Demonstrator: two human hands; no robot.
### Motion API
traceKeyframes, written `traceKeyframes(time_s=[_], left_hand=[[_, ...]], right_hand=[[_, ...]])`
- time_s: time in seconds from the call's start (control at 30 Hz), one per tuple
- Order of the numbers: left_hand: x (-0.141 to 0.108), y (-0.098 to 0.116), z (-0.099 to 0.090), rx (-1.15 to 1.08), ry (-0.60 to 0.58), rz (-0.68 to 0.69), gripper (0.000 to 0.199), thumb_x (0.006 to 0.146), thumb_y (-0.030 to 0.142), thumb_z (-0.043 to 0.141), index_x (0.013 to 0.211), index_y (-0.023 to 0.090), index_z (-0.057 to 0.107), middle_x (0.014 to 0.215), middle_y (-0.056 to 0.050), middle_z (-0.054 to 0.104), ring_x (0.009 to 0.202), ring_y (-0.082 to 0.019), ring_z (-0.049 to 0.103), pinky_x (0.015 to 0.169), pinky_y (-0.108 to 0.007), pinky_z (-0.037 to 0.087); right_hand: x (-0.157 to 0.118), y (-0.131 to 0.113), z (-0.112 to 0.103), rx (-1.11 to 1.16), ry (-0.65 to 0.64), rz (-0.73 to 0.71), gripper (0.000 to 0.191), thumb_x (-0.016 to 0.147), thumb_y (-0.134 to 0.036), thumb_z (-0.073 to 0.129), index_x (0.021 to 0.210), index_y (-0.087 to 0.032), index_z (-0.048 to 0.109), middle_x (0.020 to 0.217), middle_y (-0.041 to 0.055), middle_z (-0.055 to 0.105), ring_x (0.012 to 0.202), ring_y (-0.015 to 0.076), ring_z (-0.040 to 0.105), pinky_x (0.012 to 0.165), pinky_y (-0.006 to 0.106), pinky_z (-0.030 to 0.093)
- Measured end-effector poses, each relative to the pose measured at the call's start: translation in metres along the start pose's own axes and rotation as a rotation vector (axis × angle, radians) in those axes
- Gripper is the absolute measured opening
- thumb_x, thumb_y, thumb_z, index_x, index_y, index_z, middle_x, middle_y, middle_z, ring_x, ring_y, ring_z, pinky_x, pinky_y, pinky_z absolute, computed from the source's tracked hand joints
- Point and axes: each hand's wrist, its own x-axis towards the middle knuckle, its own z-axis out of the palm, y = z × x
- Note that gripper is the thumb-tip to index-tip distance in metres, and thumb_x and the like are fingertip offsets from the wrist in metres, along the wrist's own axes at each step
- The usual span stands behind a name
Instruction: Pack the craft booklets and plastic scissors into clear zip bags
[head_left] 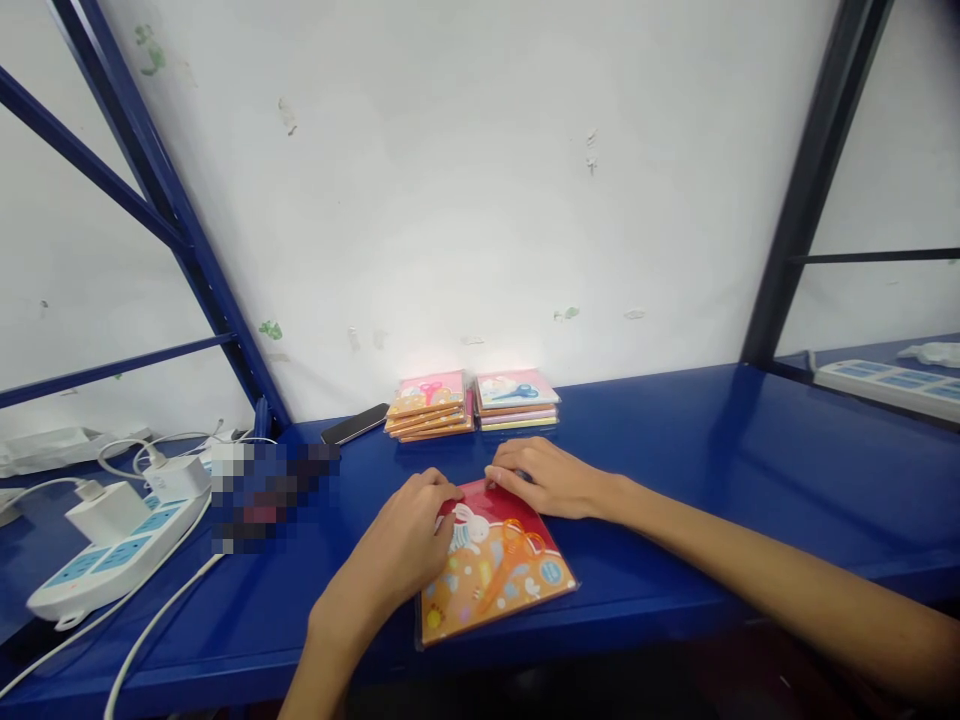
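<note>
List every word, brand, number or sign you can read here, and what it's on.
No text is legible.
Front packet: round blue mark at its corner, too small and blurred to read.
Left stack and right stack of packets: no readable lettering.
Left power strip: no readable lettering.

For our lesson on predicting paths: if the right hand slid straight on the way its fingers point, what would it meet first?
Most likely the left hand, at the left side of the rabbit-print pack; depth is hard to judge.
</note>
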Motion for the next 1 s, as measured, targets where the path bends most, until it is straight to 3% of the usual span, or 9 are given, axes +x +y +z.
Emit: traceKeyframes(time_s=[0.13, 0.3, 0.5, 0.6, 0.73, 0.8, 0.9, 1.0], left_hand=[[-0.001, -0.002, 0.002, -0.075, 0.012, 0.032, 0.042, 0.086, 0.005, 0.042, 0.115, 0.02, 0.068, 0.115, -0.009, 0.066, 0.109, -0.024, 0.06, 0.097, -0.037, 0.044], [-0.003, -0.005, 0.0, 0.007, 0.031, -0.089, 0.032, 0.088, 0.011, 0.047, 0.109, 0.016, 0.07, 0.108, -0.011, 0.067, 0.103, -0.025, 0.062, 0.096, -0.039, 0.046], [0.004, 0.0, 0.004, -0.028, 0.028, -0.001, 0.035, 0.088, 0.01, 0.044, 0.114, 0.018, 0.067, 0.115, -0.009, 0.066, 0.11, -0.023, 0.059, 0.1, -0.036, 0.044], [0.002, -0.004, -0.003, 0.004, 0.031, -0.084, 0.031, 0.088, 0.014, 0.048, 0.107, 0.018, 0.071, 0.11, -0.01, 0.07, 0.103, -0.024, 0.063, 0.095, -0.037, 0.046], [-0.007, -0.019, -0.02, 0.043, -0.028, -0.226, 0.029, 0.09, 0.022, 0.049, 0.1, 0.023, 0.076, 0.097, -0.007, 0.075, 0.091, -0.025, 0.068, 0.083, -0.037, 0.048], [-0.008, -0.025, -0.023, 0.07, -0.03, -0.24, 0.031, 0.092, 0.025, 0.046, 0.101, 0.023, 0.076, 0.098, -0.008, 0.075, 0.094, -0.027, 0.067, 0.085, -0.038, 0.048], [-0.004, -0.027, -0.017, 0.091, 0.035, -0.21, 0.038, 0.094, 0.033, 0.047, 0.118, 0.017, 0.071, 0.118, -0.014, 0.068, 0.112, -0.031, 0.061, 0.097, -0.043, 0.045], [0.001, -0.022, -0.007, -0.003, 0.003, -0.131, 0.046, 0.096, 0.037, 0.047, 0.134, 0.016, 0.064, 0.129, -0.014, 0.062, 0.118, -0.029, 0.057, 0.103, -0.043, 0.042]], right_hand=[[0.001, -0.003, 0.002, 0.049, 0.016, 0.018, 0.052, 0.109, -0.04, 0.031, 0.097, -0.014, 0.074, 0.095, 0.0114, 0.074, 0.088, 0.0234, 0.066, 0.086, 0.036, 0.046], [-0.001, -0.001, 0.001, 0.057, 0.058, 0.082, 0.056, 0.11, -0.041, 0.028, 0.092, -0.016, 0.075, 0.089, 0.0096, 0.074, 0.084, 0.022, 0.068, 0.086, 0.034, 0.045], [0.001, -0.008, 0.003, -0.019, 0.025, 0.032, 0.051, 0.11, -0.036, 0.03, 0.097, -0.013, 0.073, 0.095, 0.0118, 0.075, 0.089, 0.023, 0.067, 0.085, 0.034, 0.046], [-0.001, -0.004, 0.002, -0.024, 0.034, 0.07, 0.052, 0.11, -0.034, 0.03, 0.096, -0.013, 0.075, 0.096, 0.0119, 0.076, 0.091, 0.0229, 0.069, 0.087, 0.034, 0.046], [-0.006, 0.008, -0.009, -0.012, 0.033, 0.2, 0.058, 0.109, -0.035, 0.029, 0.085, -0.015, 0.078, 0.086, 0.0106, 0.077, 0.083, 0.0223, 0.07, 0.085, 0.036, 0.046], [-0.01, 0.008, -0.02, 0.003, 0.038, 0.266, 0.061, 0.109, -0.038, 0.029, 0.081, -0.016, 0.078, 0.082, 0.0101, 0.076, 0.08, 0.0223, 0.069, 0.083, 0.036, 0.047], [-0.025, -0.004, -0.036, 0.078, 0.103, 0.368, 0.063, 0.108, -0.047, 0.029, 0.077, -0.018, 0.075, 0.078, 0.0077, 0.076, 0.075, 0.0212, 0.068, 0.076, 0.035, 0.048], [-0.062, -0.03, -0.04, 0.342, 0.126, 0.58, 0.069, 0.103, -0.063, 0.03, 0.069, -0.019, 0.071, 0.059, 0.0044, 0.068, 0.053, 0.0173, 0.063, 0.062, 0.031, 0.049]])
